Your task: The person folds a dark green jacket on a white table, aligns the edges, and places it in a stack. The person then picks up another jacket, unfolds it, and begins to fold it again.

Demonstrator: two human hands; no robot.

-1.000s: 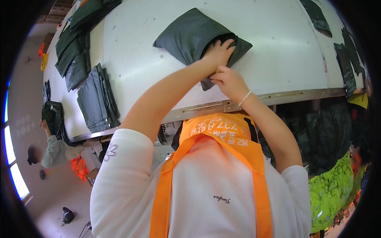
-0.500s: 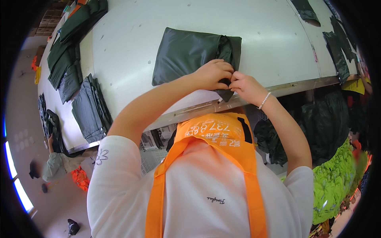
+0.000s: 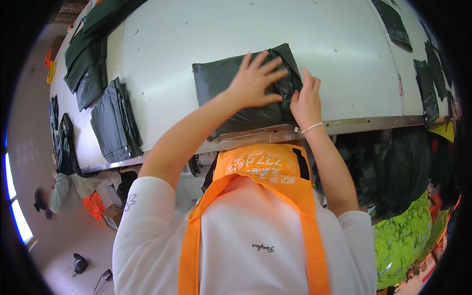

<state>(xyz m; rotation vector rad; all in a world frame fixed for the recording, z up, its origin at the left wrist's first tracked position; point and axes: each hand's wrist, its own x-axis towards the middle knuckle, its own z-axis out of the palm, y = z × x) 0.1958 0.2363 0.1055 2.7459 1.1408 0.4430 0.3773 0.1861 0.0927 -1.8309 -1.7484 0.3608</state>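
Observation:
A dark green, shiny folded bundle (image 3: 212, 78), a garment or pouch of smooth coated fabric, lies flat near the front edge of the white table (image 3: 305, 27). Over its right half my left hand (image 3: 255, 82) is spread, fingers apart, resting on or just above the fabric. A crumpled, gathered strip runs along that side, partly hidden under the fingers. At the bundle's right edge is my right hand (image 3: 307, 101), fingers stretched upward and the thumb apart. It appears to touch the edge, with nothing visible in its grasp.
Stacked dark green folded garments (image 3: 115, 120) lie on the table's left; more dark pieces (image 3: 393, 24) lie at right. Dark fabric (image 3: 393, 167) hangs below the table's right edge, above a bright yellow-green heap (image 3: 405, 236). Another person (image 3: 61, 191) is at far left.
My hands were together, pinching at the bundle's right end; they have parted. The left now spreads over the fabric, the right stretches along its edge. The bundle has turned slightly.

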